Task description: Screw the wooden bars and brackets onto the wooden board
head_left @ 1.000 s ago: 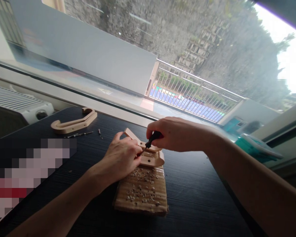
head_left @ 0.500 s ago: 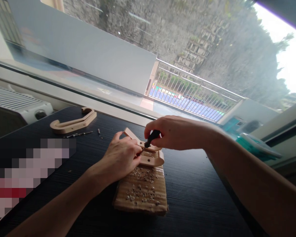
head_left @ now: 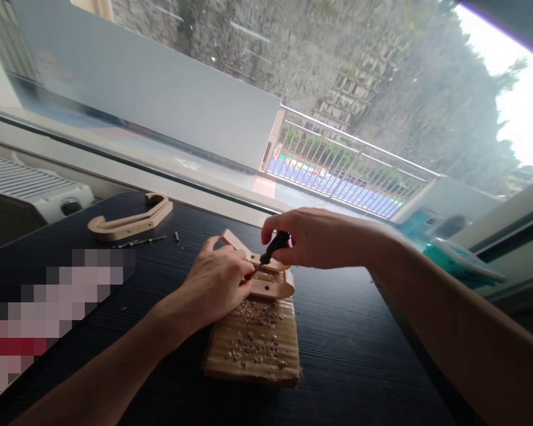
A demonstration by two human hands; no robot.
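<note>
My right hand grips the black handle of a screwdriver, which slants down to the left. Its tip is hidden near the fingers of my left hand. With those fingers bent around it, a pale wooden piece with a rounded, curled end and a dark hole is held down. Just behind it lies a second wooden strip, also with a hole and partly covered by my hands. Both rest on the far end of a corrugated cardboard block, its near half pitted with several small holes.
A similar wooden piece with curled ends lies at the back left of the dark table. In front of it are thin drill bits and a small metal bit. A radiator and the window ledge border the table.
Very little differs. The view has shifted slightly, while both hands, the screwdriver and the wooden pieces keep nearly the same places.
</note>
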